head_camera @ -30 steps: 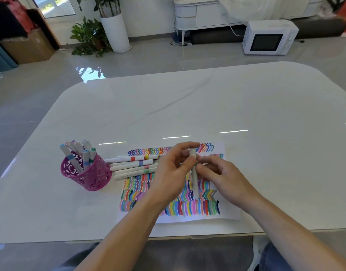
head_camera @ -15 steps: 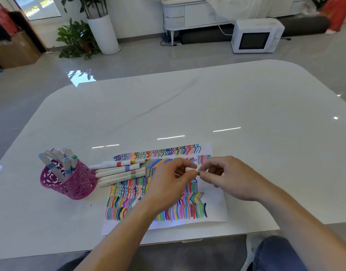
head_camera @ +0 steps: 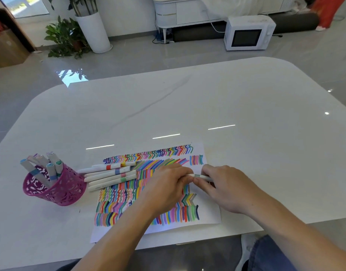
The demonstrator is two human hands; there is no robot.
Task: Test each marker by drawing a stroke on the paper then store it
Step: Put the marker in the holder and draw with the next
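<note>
**Both hands on 1 green-banded marker over the paper**

From my remote seat I see the slim white marker with a green band [head_camera: 199, 176] lying roughly level, held just above the right part of the white sheet of paper covered in rows of coloured strokes [head_camera: 209, 211]. My left hand [head_camera: 164, 189] has its fingers curled, with the thumb and fingertips pinching the marker's left end. My right hand [head_camera: 228, 189] pinches the other end, and its fingers cover most of the barrel. The 2 hands almost touch at the green band. I cannot tell whether the cap is seated or coming apart from the body, since the fingers hide the joint.

The paper lies flat near the front edge of the glossy white table with rounded corners [head_camera: 236, 106]. 5 loose white markers with coloured bands [head_camera: 111, 174] lie side by side, their right ends over the sheet's left part. Just beside their left ends stands the pink perforated plastic cup [head_camera: 57, 190], with several stored markers [head_camera: 50, 169] leaning in it, tips up. On the floor beyond the table sits a white microwave oven [head_camera: 248, 33].
</note>
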